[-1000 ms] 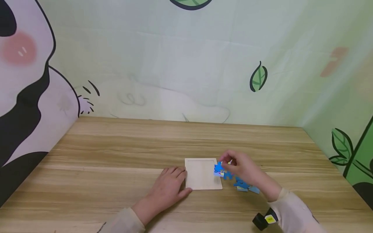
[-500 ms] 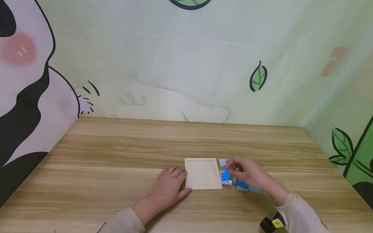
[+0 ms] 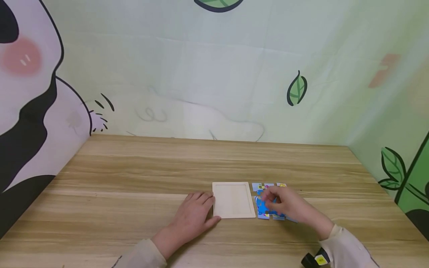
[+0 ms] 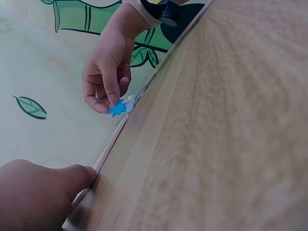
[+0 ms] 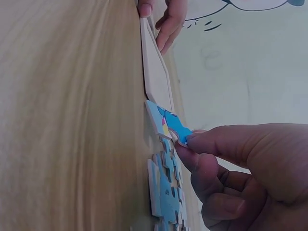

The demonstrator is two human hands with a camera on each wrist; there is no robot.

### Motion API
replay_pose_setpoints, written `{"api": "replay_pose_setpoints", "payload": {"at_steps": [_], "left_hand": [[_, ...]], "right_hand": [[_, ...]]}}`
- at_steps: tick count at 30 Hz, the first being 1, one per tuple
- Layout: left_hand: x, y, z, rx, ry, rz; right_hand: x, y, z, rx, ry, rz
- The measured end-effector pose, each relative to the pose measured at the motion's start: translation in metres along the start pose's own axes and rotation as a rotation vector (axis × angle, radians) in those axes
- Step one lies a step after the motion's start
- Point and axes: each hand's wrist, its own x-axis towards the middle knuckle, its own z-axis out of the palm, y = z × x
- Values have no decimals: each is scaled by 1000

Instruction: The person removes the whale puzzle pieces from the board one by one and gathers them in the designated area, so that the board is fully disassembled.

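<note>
A shallow square wooden puzzle tray (image 3: 234, 201), bare inside, lies on the table. My left hand (image 3: 194, 214) rests flat at its left side, with fingertips at the left edge and the thumb at the near left corner. My right hand (image 3: 289, 201) is just to the right of the tray. It pinches a blue jigsaw piece (image 5: 173, 122) between thumb and forefinger, the piece tilted with one edge low by the tray's end. Several other jigsaw pieces (image 5: 163, 187) lie beyond it in the right wrist view; from the head, my right hand partly hides them.
A row of jigsaw pieces (image 3: 257, 187) lies along the far side of the group. The wooden table (image 3: 134, 167) meets a printed backdrop (image 3: 201, 74) at the back. On my right wrist sits a black camera (image 3: 310, 259).
My right hand has carried the pinched jigsaw piece from over the tray's right edge rightward and nearer to me, uncovering more pieces at the back. My left hand and the tray stay put.
</note>
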Motion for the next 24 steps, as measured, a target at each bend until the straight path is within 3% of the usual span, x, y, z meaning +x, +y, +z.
{"api": "replay_pose_setpoints", "payload": {"at_steps": [5, 14, 24], "left_hand": [[-1, 0, 0, 5, 27, 18], [0, 0, 0, 4, -31, -9], [0, 0, 0, -1, -30, -11]], "right_hand": [[1, 3, 3, 3, 3, 1], [0, 7, 3, 12, 3, 7], [0, 6, 4, -8, -5, 9]]}}
